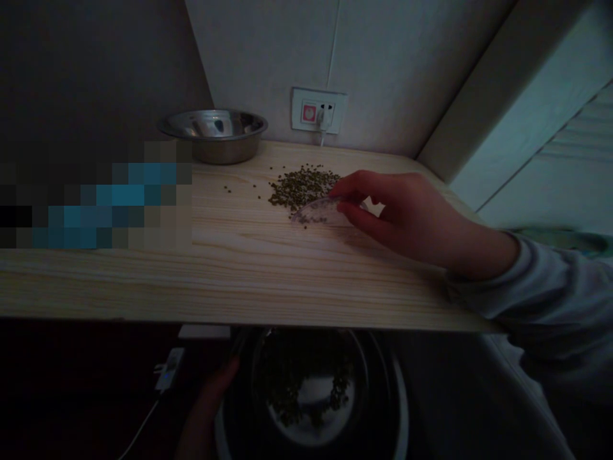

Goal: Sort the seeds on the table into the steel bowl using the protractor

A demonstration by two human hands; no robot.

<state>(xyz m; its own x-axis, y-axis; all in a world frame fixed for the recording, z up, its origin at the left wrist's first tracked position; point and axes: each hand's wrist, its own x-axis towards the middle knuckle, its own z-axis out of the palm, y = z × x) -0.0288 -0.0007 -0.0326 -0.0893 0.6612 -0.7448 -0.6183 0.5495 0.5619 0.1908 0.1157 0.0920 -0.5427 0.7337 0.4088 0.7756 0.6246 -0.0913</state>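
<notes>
My right hand (402, 211) pinches a thin, clear plastic piece with a curved edge (316, 211) between thumb and fingers. It stands tilted on the wooden top, at the near side of a loose pile of small dark green beans (299, 184). Below the front edge, my left hand (205, 409) grips the left side of a round metal bowl (403, 415); its fingers are mostly in shadow. More green beans (282, 396) lie inside that bowl, with a patch of bare shiny bottom among them.
A second steel bowl (230, 150) rests at the back left of the wooden tabletop (239, 281). A wall socket (318, 112) with a plug is behind the pile. Stray beans (227, 190) lie to the left. A white plug-in device with a cable (170, 369) shows below the edge.
</notes>
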